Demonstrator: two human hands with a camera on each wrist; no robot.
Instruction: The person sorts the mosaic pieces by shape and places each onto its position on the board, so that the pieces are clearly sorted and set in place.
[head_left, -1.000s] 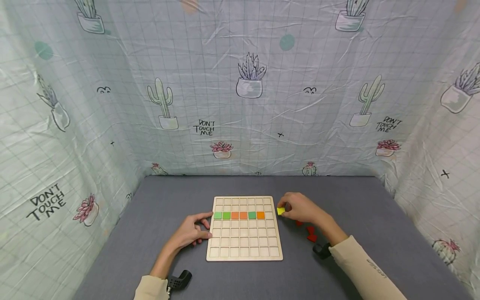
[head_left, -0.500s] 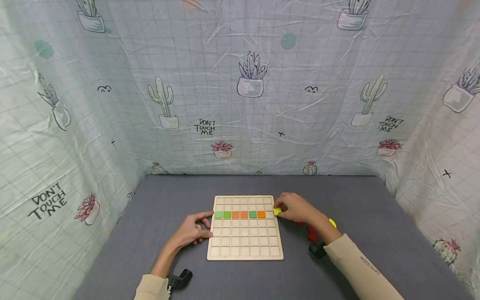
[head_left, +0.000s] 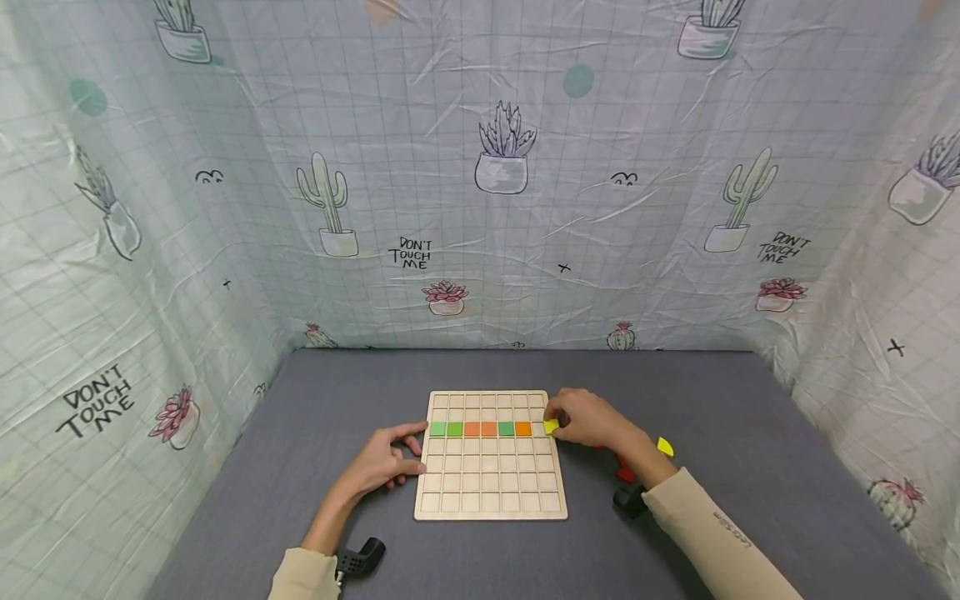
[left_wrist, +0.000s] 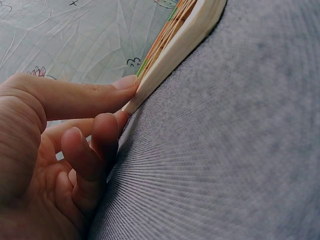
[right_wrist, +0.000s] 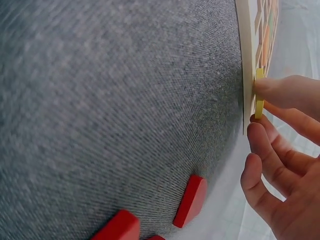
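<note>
A square wooden grid board [head_left: 489, 483] lies on the grey tabletop in the head view. One of its upper rows holds several square tiles in green and orange, such as an orange tile [head_left: 522, 428]. My left hand [head_left: 378, 462] touches the board's left edge with thumb and forefinger spread apart; the thumb [left_wrist: 95, 97] meets the rim in the left wrist view. At the right edge, my right hand [head_left: 596, 417] pinches a yellow tile [head_left: 551, 427] between thumb and fingers. In the right wrist view this yellow tile [right_wrist: 259, 100] overlaps the board's rim, level with the tile row's right end.
Several red pieces [head_left: 624, 473] lie right of the board, partly hidden under my right forearm. A yellow rounded piece [head_left: 665, 447] rests beyond that forearm. A cactus-print cloth [head_left: 525, 233] encloses the table at the back and sides.
My right hand has moved left with the yellow tile, from beside the board to over its right edge. The yellow rounded piece has come into view behind the forearm. My left hand stays put.
</note>
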